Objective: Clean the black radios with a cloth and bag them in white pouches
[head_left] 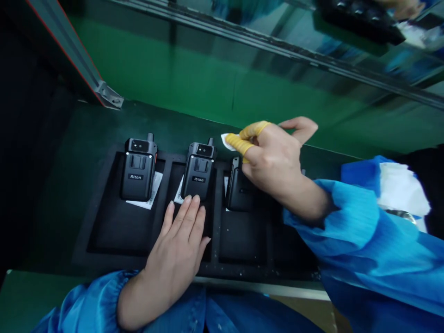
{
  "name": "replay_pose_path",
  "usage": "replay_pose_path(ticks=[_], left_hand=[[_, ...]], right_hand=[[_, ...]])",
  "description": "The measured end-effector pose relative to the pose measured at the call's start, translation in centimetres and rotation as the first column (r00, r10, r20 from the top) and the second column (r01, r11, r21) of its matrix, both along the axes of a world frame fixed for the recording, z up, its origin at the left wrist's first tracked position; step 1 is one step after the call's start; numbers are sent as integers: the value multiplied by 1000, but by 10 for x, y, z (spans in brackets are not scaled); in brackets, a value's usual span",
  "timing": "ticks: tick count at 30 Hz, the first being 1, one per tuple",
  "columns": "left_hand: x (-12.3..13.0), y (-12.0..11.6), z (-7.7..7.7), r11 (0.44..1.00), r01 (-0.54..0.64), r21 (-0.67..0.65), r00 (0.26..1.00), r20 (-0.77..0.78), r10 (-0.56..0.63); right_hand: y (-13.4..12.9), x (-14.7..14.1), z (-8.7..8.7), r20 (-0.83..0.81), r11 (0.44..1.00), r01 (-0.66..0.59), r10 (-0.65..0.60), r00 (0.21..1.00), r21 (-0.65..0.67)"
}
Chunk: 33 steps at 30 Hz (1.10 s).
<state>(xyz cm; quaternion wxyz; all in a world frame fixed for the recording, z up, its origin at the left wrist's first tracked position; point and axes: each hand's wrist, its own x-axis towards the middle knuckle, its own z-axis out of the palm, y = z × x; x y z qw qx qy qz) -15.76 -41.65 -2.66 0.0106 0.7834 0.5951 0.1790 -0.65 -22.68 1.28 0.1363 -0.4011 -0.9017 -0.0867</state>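
Note:
Three black handheld radios lie back side up in a black foam tray (215, 249). The left radio (138, 169) has a white label (152, 192) under its edge. My left hand (178, 254) lies flat with fingers stretched, its fingertips at the lower end of the middle radio (199, 171). Above the right radio (236, 189), my right hand (274, 155) pinches a small white wipe (227, 142) between fingers in yellow finger cots. That hand and its forearm hide much of the right radio.
A green wall (194, 74) with a metal rail (277, 51) runs behind the tray. A metal post with a bracket (110, 96) stands at the back left. White paper (398, 187) lies on a blue box (360, 173) at the right.

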Motion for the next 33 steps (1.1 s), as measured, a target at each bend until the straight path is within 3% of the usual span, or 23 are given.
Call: replay_pose_path(ticks=[3, 7, 10, 13, 17, 20, 27, 33], left_hand=[[-1, 1, 0, 1000, 3, 0, 1000, 0, -3], [0, 1, 0, 1000, -3, 1, 1000, 8, 3], [0, 1, 1, 1000, 3, -6, 1000, 14, -3], [0, 0, 1, 1000, -5, -16, 1000, 21, 5], [0, 0, 0, 1000, 0, -10, 1000, 30, 0], [0, 0, 0, 1000, 6, 4, 999, 35, -6], [-1, 1, 1, 1000, 5, -5, 1000, 16, -5], [-1, 1, 0, 1000, 2, 12, 1000, 25, -3]], right_hand=[[0, -18, 2, -28, 996, -44, 42, 999, -77], [3, -37, -4, 16, 969, -184, 189, 982, -166], [8, -30, -5, 79, 929, -317, 336, 938, -189], [13, -11, 0, 121, 914, -365, 388, 913, -177], [14, 6, 9, 151, 973, -186, 206, 967, -135], [8, -4, 13, 115, 991, -69, 82, 990, -115], [-9, -47, 4, 158, 979, -135, 159, 974, -150], [-10, -10, -8, 123, 998, -52, 56, 991, -42]])
